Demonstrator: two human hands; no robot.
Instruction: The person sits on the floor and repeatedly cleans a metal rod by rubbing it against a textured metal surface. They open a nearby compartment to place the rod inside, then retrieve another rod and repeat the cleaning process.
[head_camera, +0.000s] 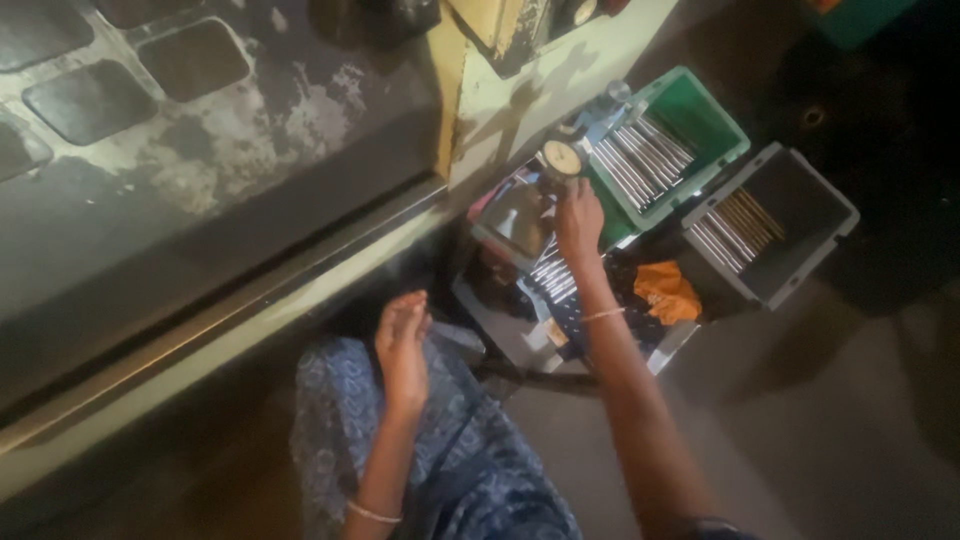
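Where the right hand (578, 218) reaches forward, a round dial gauge (561, 158) stands just beyond its fingertips, touching or nearly so; blur hides the contact. Gauge sits beside a green crate (712, 118) of metal rods (640, 158); a grey crate (800, 215) lies further right. Dim light swallows the gauge stand's detail. Right fingers curl loosely, grip unclear. Left hand (402, 345) hovers over the lap, open, palm up, empty, well apart from the gauge.

Grey concrete floor (850, 430) | bearing green crate (715, 110) (metal rods inside) | grey crate (830, 215) beside it | orange cloth (668, 292) near.
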